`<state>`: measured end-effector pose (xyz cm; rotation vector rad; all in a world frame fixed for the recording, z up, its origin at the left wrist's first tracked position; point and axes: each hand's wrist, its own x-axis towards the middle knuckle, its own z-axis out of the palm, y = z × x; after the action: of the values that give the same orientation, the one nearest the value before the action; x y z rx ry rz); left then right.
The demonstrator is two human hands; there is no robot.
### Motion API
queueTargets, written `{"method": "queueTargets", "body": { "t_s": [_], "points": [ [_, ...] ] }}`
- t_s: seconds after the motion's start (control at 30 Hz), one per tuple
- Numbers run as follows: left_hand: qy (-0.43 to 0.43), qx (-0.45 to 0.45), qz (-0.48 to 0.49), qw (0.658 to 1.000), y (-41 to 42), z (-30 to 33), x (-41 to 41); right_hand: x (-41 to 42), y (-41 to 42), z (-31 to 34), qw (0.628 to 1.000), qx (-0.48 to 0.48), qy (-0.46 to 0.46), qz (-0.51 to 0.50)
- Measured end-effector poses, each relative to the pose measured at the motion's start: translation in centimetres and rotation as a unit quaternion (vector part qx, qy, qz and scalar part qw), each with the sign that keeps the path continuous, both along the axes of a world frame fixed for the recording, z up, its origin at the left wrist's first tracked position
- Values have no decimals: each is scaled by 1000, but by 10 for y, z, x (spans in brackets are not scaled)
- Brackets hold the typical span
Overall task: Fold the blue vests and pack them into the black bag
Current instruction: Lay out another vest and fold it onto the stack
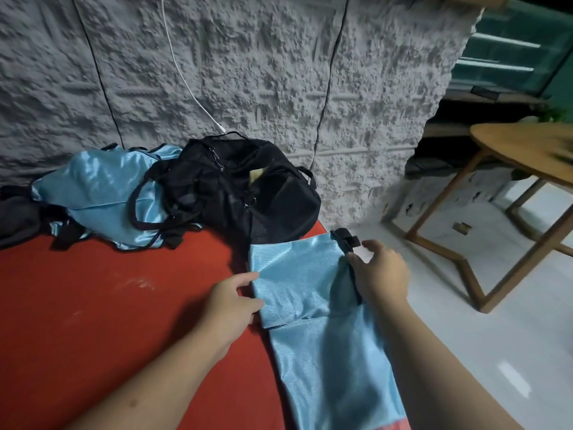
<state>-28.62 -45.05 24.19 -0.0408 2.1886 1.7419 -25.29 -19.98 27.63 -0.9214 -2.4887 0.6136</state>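
Observation:
A light blue vest point(297, 283) with black trim lies partly folded along the right edge of the red table point(108, 305), its lower part hanging toward me. My left hand point(232, 302) pinches the vest's left edge. My right hand point(379, 274) grips its right edge by the black trim. The black bag point(248, 187) stands open against the wall, just beyond the vest. A heap of more blue vests point(96, 187) lies to the bag's left, with the bag's strap draped across it.
A dark cloth point(15, 212) sits at the table's far left edge. Cables hang down the rough grey wall point(248, 72) behind the bag. A wooden table point(527, 150) stands on the pale floor to the right.

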Motion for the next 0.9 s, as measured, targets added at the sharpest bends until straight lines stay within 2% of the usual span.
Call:
{"method": "queueTargets", "body": {
  "t_s": [0.03,0.07,0.1,0.17,0.2,0.23,0.33,0.4,0.5,0.6,0.73,0.83,0.9],
  "points": [
    [23,-23,-4,999,0,0,-1,1,-3,2,998,35,42,18],
    [80,-77,-5,994,0,0,-2,1,-7,4,991,76,92,53],
    [165,-156,-5,974,1,2,-2,0,-12,5,982,113,116,99],
    [354,-280,-21,892,8,7,2,-5,-26,-2,966,168,48,191],
    [410,-314,-52,855,14,11,5,-7,-32,-9,962,171,-15,215],
    [427,-347,-101,829,21,15,6,-9,-35,-16,961,151,-73,220],
    [340,-458,-235,787,34,5,-1,-11,-30,-28,963,92,-151,204],
    [290,-497,-258,776,34,-3,-6,-12,-24,-30,964,78,-155,201],
    [246,-512,-252,784,27,-12,-7,-12,-19,-37,962,66,-167,205],
    [210,-507,-235,803,22,-18,-7,-12,-19,-48,958,100,-176,205],
    [201,-504,-225,809,16,-21,-8,-11,-23,-55,952,142,-191,191],
    [205,-505,-225,808,12,-20,-7,-12,-27,-51,951,145,-200,184],
    [198,-485,-229,820,9,-18,-11,-14,-32,-45,955,142,-188,180]
  ]
}}
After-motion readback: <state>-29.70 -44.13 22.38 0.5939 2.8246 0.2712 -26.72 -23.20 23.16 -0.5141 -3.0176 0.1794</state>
